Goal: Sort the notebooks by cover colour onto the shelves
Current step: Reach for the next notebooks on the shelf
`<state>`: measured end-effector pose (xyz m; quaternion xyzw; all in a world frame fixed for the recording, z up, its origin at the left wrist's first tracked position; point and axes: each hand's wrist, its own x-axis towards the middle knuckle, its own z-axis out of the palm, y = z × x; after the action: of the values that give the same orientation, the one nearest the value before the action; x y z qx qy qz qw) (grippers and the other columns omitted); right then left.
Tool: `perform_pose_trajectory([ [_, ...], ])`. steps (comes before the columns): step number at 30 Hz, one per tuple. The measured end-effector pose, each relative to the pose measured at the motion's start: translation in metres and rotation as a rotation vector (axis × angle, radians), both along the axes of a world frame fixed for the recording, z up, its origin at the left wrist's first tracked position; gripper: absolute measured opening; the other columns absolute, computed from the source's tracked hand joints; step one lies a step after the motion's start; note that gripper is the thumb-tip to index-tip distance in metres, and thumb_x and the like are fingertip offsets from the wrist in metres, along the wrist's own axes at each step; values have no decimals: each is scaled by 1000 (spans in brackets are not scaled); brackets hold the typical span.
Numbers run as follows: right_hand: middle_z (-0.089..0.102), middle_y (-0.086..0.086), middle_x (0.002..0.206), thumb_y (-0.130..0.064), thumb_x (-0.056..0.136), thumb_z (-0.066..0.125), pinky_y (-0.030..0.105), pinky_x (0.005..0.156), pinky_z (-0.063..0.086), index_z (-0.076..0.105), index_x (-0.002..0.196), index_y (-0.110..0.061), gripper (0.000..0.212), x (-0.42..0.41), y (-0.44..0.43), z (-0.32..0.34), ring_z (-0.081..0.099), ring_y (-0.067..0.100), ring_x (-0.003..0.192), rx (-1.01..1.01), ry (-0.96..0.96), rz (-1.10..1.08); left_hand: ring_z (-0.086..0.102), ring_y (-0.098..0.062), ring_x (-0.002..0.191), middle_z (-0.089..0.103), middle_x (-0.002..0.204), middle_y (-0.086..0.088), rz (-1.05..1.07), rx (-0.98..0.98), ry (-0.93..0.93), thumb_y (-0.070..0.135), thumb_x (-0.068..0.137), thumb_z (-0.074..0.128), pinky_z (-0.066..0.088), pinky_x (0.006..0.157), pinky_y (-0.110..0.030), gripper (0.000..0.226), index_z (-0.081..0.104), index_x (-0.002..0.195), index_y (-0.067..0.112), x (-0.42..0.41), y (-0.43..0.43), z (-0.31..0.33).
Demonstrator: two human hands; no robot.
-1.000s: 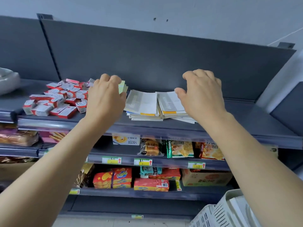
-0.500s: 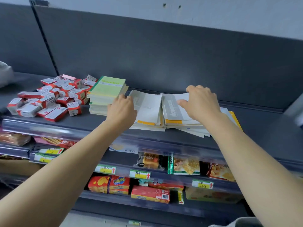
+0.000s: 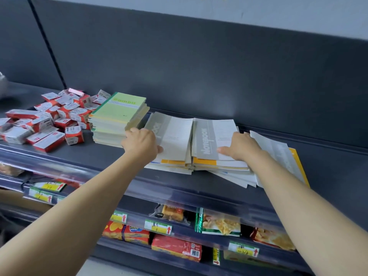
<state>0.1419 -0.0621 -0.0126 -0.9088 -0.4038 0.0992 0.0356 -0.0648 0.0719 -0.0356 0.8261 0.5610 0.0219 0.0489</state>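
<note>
My left hand (image 3: 141, 145) grips the left stack of grey-and-white paper notebooks (image 3: 173, 136). Its fingers curl round the stack's left edge and the thumb presses on the top cover. My right hand (image 3: 242, 146) grips the right stack of grey-and-white paper notebooks (image 3: 213, 136). Its thumb lies flat on the top cover and the fingers curl down over the right edge.

Both stacks lie flat on the dark grey metal top shelf (image 3: 328, 166), side by side and touching. Each shows an orange band at its near edge.

A stack of pale green paper notebooks (image 3: 119, 114) lies just beside the left stack, on its left. A loose fan of white notebooks (image 3: 278, 156) lies to the right of my right hand, partly under my forearm. A yellow cover (image 3: 297, 162) shows at the fan's far right.

A heap of small red-and-white cardboard boxes (image 3: 49, 120) lies at the left end of the same shelf, just beside the green stack.

The lower shelf (image 3: 185, 229) carries snack packets (image 3: 221, 224) and yellow price labels with red arrows (image 3: 158, 226).
</note>
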Motion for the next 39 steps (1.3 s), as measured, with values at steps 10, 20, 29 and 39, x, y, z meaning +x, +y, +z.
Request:
perform_pose_trajectory([
  [10, 47, 14, 130, -15, 88, 64, 32, 74, 40, 47, 122, 2, 42, -5, 9, -2, 46, 30, 118, 96, -63, -149, 42, -32, 120, 42, 126, -19, -43, 96, 9, 23, 91, 59, 45, 92, -37, 56, 33, 131, -7, 0, -6, 15],
  [20, 50, 12, 93, 4, 89, 45, 34, 61, 36, 38, 112, -4, 26, -16, 1, 10, 47, 30, 80, 326, -45, -230, 52, -36, 115, 52, 122, -20, 27, 32, -219, 1, 85, 53, 42, 77, -38, 42, 33, 122, -2, -7, 0, 13],
  [29, 47, 7, 88, 5, 89, 42, 32, 51, 32, 37, 114, -6, 28, -16, -7, 34, 48, 28, 76, 464, -137, -201, 54, -44, 98, 56, 103, -23, 19, 70, -469, -8, 87, 39, 35, 69, -40, 29, 33, 114, 1, -8, -2, 28],
  [39, 54, 11, 104, 1, 92, 39, 32, 55, 36, 38, 113, -7, 23, -15, -17, 60, 50, 29, 83, 639, -96, -207, 49, -28, 84, 57, 112, -16, 10, -140, -757, 7, 93, 45, 39, 63, -33, 28, 45, 120, 2, 7, 7, 52],
])
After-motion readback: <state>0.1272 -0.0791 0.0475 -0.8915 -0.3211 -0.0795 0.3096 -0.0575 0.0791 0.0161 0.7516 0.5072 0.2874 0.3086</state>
